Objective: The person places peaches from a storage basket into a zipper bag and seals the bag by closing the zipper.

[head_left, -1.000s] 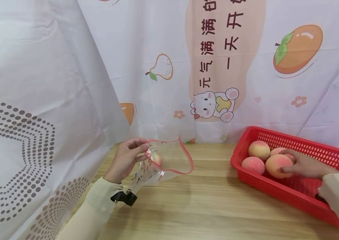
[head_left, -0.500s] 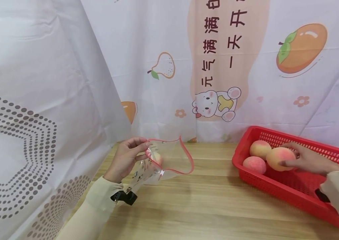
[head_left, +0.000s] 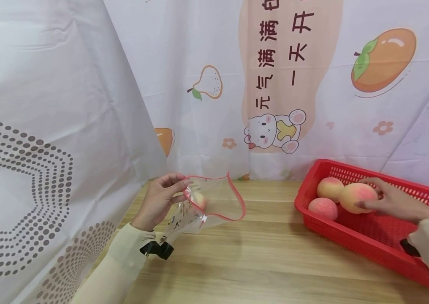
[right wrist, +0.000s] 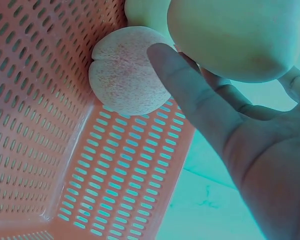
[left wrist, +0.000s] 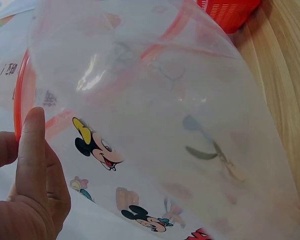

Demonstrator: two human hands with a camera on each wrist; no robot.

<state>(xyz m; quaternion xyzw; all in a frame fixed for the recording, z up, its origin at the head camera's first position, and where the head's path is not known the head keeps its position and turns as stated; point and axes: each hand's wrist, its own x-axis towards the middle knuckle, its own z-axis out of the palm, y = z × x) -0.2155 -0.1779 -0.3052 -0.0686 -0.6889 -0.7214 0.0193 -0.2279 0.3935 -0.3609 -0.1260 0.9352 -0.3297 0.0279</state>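
My left hand [head_left: 161, 200] pinches the red-edged rim of a clear zip bag [head_left: 214, 198] printed with cartoon figures. The bag's mouth gapes to the right, and a peach [head_left: 199, 201] shows inside it. In the left wrist view, the thumb and fingers [left wrist: 32, 160] hold the rim at the left. My right hand [head_left: 393, 200] grips a yellow-pink peach [head_left: 358, 197] over the red basket [head_left: 366, 245]. Thumb and fingers curl around this peach in the right wrist view. A yellowish peach [head_left: 330, 190] and a pinker peach [head_left: 322, 209] lie at the basket's left end.
Between bag and basket stretches the wooden tabletop [head_left: 252, 249]. The basket's perforated walls rise around the right hand. Printed curtains [head_left: 207, 126] hang at the back and left, close behind the bag. A black wrist camera [head_left: 157, 250] sits at the left cuff.
My right hand has raised the gripped peach a little from among the others in the basket. The left hand keeps its pinch on the bag, almost still. The head view has shifted slightly.
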